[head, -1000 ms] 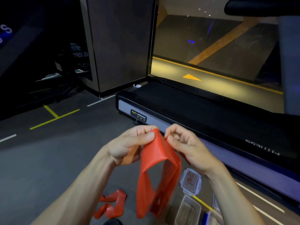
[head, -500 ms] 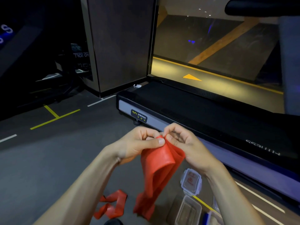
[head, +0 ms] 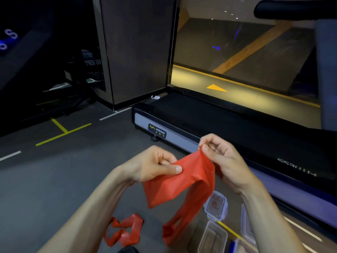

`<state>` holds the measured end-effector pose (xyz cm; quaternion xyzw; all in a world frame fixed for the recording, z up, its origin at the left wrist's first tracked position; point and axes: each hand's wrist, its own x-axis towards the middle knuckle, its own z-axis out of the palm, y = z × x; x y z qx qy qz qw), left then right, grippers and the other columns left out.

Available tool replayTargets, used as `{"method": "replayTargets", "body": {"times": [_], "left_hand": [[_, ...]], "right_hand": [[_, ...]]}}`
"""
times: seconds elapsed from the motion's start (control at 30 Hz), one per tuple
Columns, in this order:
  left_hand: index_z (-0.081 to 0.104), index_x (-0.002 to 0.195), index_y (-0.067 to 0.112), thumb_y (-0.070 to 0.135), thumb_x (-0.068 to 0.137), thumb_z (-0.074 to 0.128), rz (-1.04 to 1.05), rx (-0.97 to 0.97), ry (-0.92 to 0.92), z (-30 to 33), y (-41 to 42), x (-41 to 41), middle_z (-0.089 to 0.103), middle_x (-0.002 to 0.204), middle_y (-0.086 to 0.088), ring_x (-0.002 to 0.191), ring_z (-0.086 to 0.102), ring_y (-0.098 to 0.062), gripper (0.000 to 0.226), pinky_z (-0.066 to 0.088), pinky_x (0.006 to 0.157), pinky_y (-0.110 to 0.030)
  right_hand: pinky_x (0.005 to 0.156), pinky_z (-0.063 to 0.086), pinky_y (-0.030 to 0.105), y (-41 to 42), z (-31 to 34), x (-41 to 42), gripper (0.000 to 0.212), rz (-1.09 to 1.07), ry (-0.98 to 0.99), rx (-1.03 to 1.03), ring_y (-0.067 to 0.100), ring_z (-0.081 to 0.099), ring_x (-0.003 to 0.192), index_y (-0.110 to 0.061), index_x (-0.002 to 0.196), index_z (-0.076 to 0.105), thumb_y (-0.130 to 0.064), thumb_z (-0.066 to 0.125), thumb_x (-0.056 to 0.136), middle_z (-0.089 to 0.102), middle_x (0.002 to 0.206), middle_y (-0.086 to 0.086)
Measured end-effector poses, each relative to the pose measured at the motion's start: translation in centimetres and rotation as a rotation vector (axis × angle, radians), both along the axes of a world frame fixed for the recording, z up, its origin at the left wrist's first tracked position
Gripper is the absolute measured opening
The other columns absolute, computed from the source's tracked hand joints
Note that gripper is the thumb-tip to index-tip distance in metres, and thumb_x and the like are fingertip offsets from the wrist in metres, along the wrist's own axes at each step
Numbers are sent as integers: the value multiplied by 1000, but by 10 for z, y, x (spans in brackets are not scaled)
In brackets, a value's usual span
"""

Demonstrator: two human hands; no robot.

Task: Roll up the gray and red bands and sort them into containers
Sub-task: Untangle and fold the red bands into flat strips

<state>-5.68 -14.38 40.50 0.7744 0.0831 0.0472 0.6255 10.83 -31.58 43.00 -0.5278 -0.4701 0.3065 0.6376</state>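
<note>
Early stage, nothing sorted that can be confirmed.

Left hand (head: 155, 165) pinches one edge of the red band (head: 182, 185) between thumb and curled fingers; right hand (head: 220, 159) pinches the top edge at about 1 o'clock from the left, fingers curled tight on the fabric. The band is up in the air between both hands, upper part bunched, the rest hanging loose toward 6 o'clock with its lower loop near the floor (head: 45, 189). No roll formed yet: it reads as straightening or folding the start edge, judging by the slack.

Second red band (head: 124, 230) lies crumpled on the floor at 7 o'clock from the hands, unrolled and untouched.

Containers at 5 o'clock: open clear container (head: 212, 238) looks unfilled, though its contents are dim; lidded container (head: 216, 205) just above it shows something reddish through the lid, cannot tell whether that is a band or a label. Another clear container (head: 245, 223) sits at the right, partly hidden by the forearm.

No gray band in view.

Left to do, as a judgement: roll the held band, place it, roll the floor band, then find and handle the gray ones. Treadmill (head: 218, 125) at 12 o'clock is not involved.
</note>
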Motion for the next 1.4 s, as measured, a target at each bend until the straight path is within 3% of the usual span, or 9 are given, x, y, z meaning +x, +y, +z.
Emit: {"method": "replayTargets", "body": {"times": [0.07,0.23,0.43,0.6,0.9,1.1,1.17,1.3,1.4], "left_hand": [[75,83,18,39,85,80,12,-12,-23,0,-1,1,65,78,-29,77,49,-27,21,34,66,-40],[75,80,22,31,85,76,33,-15,-47,4,-2,2,67,76,-13,75,52,-23,10,39,64,-30],[76,85,19,35,87,75,39,-45,-25,3,0,1,68,78,-13,77,51,-26,16,34,71,-41],[74,82,16,26,89,70,5,-58,-40,9,-2,-2,71,69,3,63,59,-6,13,43,61,-19],[63,75,21,42,86,76,-154,-515,-288,8,-8,2,54,62,8,51,48,-2,26,42,51,-15],[61,117,-8,24,95,57,-97,-545,-231,11,-14,5,50,100,-40,44,57,-14,39,48,44,-21],[56,115,-6,22,95,55,-71,-528,-188,12,-16,4,52,95,-42,48,59,-13,34,50,47,-23],[56,94,3,25,94,61,-39,-373,-130,9,-11,6,52,67,1,57,47,-7,22,38,55,-20],[64,83,5,30,96,64,-28,-179,-55,10,-3,1,53,67,-1,60,45,-11,27,34,56,-25]], "right_hand": [[62,45,14,-1,1,0,5,-16,36,8,4,53,67,-10,94,62,-15,63,95,58,80,-2],[61,45,14,-2,0,3,5,-29,54,-2,6,52,68,-13,93,64,-17,66,96,57,83,3],[60,45,15,-4,0,4,7,-31,44,-20,7,51,67,-8,96,62,-15,61,93,55,83,5],[62,45,15,-4,-2,6,6,-33,32,-26,8,51,68,-11,95,64,-17,65,95,56,82,3],[66,44,17,10,-15,-16,3,129,106,-88,8,53,71,-17,95,65,-17,63,93,61,81,0],[90,53,35,14,-6,-24,9,236,372,28,38,56,105,-14,100,56,-22,60,97,61,130,22],[90,51,32,15,-5,-27,7,204,261,0,26,64,109,-13,101,54,-20,54,101,67,133,12],[82,47,22,17,-8,-25,4,98,18,-91,11,58,88,-19,99,63,-22,61,100,65,95,1],[80,46,22,12,-5,-17,4,64,-200,-159,10,56,83,-14,99,65,-17,63,101,64,86,-2]]}}
